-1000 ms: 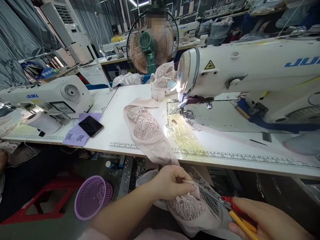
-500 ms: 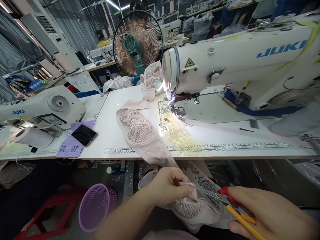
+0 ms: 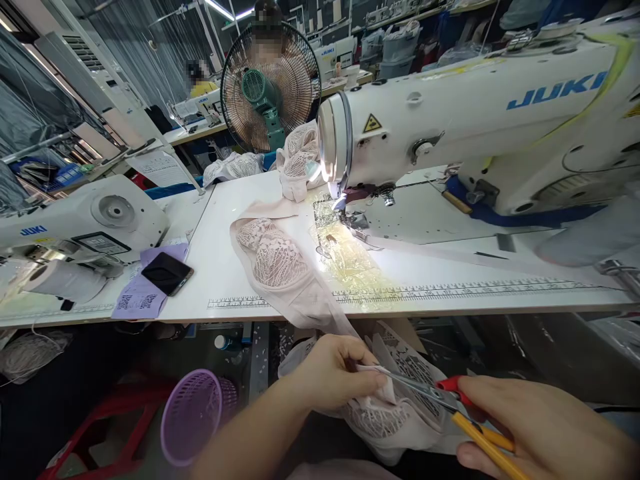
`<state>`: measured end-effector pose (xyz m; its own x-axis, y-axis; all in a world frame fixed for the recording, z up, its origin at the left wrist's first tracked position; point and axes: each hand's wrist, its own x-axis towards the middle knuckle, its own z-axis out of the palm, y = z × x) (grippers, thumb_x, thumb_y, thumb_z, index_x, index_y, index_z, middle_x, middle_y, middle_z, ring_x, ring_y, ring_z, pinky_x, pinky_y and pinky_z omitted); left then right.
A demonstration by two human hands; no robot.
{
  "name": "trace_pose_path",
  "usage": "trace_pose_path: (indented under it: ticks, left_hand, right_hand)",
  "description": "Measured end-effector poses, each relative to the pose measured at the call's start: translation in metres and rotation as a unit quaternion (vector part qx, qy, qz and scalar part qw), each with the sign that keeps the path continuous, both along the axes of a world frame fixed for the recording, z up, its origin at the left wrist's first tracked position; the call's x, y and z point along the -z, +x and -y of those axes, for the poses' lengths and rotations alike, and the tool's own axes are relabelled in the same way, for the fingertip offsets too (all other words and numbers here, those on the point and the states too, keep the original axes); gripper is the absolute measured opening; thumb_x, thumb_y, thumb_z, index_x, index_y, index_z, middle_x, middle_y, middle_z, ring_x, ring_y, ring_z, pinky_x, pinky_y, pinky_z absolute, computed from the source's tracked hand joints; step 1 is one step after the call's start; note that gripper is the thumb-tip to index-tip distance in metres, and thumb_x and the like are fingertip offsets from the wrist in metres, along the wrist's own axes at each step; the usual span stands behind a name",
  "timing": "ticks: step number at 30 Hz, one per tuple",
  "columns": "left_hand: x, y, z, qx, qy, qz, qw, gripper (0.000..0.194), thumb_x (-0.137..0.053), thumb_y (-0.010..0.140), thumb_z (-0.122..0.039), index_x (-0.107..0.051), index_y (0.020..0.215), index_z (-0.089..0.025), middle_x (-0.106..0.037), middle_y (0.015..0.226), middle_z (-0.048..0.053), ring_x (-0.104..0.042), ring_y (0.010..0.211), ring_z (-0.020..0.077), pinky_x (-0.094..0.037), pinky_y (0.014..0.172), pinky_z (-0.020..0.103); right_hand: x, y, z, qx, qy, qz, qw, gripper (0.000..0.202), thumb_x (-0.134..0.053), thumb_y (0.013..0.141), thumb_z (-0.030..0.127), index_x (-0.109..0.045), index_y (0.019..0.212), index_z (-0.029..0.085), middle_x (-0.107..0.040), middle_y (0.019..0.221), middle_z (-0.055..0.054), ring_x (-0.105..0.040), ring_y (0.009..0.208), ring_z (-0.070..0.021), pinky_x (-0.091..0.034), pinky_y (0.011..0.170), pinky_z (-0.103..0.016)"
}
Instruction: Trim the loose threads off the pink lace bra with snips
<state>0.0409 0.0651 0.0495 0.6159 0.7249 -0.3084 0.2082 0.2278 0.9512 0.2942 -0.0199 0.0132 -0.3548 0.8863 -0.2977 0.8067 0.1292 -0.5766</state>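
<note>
My left hand [image 3: 335, 370] pinches the pink lace garment [image 3: 380, 417] below the worktop [image 3: 225, 267] edge, while my right hand [image 3: 540, 427] grips scissors [image 3: 450, 403] whose blades touch the fabric.

Machine lamp [image 3: 327, 172] glares on the table [image 3: 225, 267]; edges bend, underside dim.

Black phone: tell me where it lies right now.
The black phone lies screen-up at the left of the head view, on purple paper slips on the white table, just right of the smaller sewing machine.
</note>
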Motion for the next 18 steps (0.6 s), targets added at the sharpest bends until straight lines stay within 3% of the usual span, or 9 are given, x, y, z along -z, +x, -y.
trace_pose_path:
  ticks: [6, 18]
  left_hand:
    - [0.004, 0.001, 0.0, 0.008, -0.039, 0.02, 0.999, 0.018, -0.072, 0.061, -0.03, -0.063, 0.058, -0.014, -0.052, 0.063, 0.001, -0.047, 0.052, 0.0083, -0.037, 0.045, 0.02]
    - [0.005, -0.001, -0.003, 0.028, -0.024, 0.018, 0.999, 0.025, -0.073, 0.065, -0.035, -0.062, 0.06, -0.013, -0.053, 0.061, 0.0, -0.047, 0.055, 0.0084, -0.035, 0.046, 0.018]
  right_hand:
    - [-0.003, -0.001, 0.001, 0.003, -0.014, -0.02, 1.0, 0.042, -0.051, 0.082, 0.068, -0.058, 0.076, 0.027, -0.062, 0.071, -0.003, -0.058, 0.062, -0.0252, -0.038, 0.055, -0.033]
    - [0.009, 0.002, 0.001, -0.006, -0.013, -0.018, 1.0, 0.032, -0.055, 0.084, 0.054, -0.057, 0.069, 0.025, -0.062, 0.067, -0.001, -0.058, 0.058, -0.022, -0.036, 0.053, -0.03]
